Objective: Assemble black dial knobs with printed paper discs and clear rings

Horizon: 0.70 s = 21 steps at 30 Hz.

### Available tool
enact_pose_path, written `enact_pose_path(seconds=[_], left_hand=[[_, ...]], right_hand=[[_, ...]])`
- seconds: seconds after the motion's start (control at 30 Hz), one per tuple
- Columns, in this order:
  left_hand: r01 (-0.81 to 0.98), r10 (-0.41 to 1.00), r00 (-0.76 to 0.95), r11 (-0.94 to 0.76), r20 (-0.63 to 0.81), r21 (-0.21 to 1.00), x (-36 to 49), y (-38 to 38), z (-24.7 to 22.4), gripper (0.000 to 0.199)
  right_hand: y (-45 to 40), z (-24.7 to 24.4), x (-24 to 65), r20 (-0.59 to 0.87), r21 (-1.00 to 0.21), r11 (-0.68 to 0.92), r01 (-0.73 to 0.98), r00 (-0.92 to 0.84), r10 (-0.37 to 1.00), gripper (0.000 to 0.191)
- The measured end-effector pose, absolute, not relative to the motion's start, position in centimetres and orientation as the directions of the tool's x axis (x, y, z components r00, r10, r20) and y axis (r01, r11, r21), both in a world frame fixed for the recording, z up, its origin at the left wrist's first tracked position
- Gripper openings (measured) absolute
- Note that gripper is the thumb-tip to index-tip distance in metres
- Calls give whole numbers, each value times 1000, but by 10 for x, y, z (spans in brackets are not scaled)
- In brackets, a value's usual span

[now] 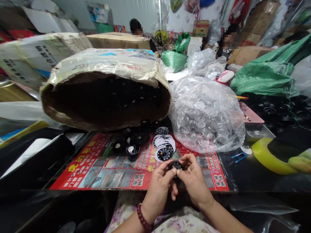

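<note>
Held piece: small round black piece [176, 165] with a dial-like printed face, between the two hands over the near part of the printed red sheet [114, 185]; whether it touches the sheet cannot be told.
Long axis: none evident, the outline being round; face turned upward, towards the person.
Left hand [158, 182]: fingers drawn in to a pinch at the piece's left side, thumb over its near edge.
Right hand [194, 180]: fingers likewise closed in, at the right side and far edge; thumb beside the left thumb, tips close together.
Grip: shared, both hands on the one piece; undersides hidden.
Dial discs [165, 152]: overlapping stack, flat, just beyond the held piece and slightly left; left hand nearer.
Black cases [132, 151]: loose group, farther left, beyond the left hand; several bear a pale mark.
Clear discs [200, 105]: heaped in a transparent bag [233, 129], beyond and to the right; right hand nearer.
Carton [107, 61]: on its side, mouth towards the person, behind the cases.
Surface [245, 181]: dark, under the sheet.
</note>
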<state>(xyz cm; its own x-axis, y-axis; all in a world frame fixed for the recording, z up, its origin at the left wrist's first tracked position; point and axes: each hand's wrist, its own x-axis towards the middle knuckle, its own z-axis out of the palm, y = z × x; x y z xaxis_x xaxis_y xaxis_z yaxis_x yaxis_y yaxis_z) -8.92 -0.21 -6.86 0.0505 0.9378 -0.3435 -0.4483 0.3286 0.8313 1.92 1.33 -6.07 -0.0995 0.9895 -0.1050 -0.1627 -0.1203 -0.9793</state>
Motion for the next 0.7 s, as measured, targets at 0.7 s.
enact_pose_path(seconds=[0.7], left_hand=[[-538, 888, 191, 451, -419, 712, -88, -1, -64, 47]], right_hand=[[24, -51, 42, 393, -636, 520, 570, -340, 854, 21]])
